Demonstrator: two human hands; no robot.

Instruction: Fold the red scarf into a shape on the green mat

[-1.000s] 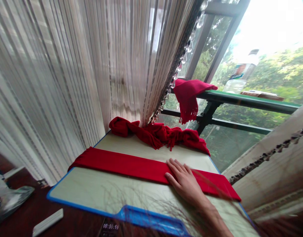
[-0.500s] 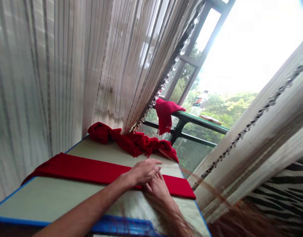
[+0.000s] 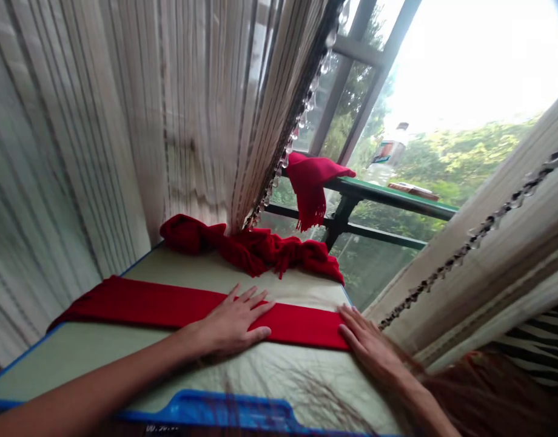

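A long red scarf (image 3: 170,306), folded into a flat band, lies across a pale board with a blue rim (image 3: 224,409). My left hand (image 3: 231,320) rests flat on the band near its middle, fingers spread. At the band's right end my right hand (image 3: 367,343) lies flat too, fingers stretched out and touching the cloth's edge. Neither hand grips anything.
A crumpled red scarf (image 3: 261,249) is heaped at the board's far edge, under striped curtains (image 3: 170,109). Another red scarf (image 3: 312,182) hangs over a green window rail (image 3: 397,197). A second curtain (image 3: 488,267) hangs close on the right.
My left arm came in and now lies flat on the band. My right hand slid right to the band's end. The view swung right, then back a little.
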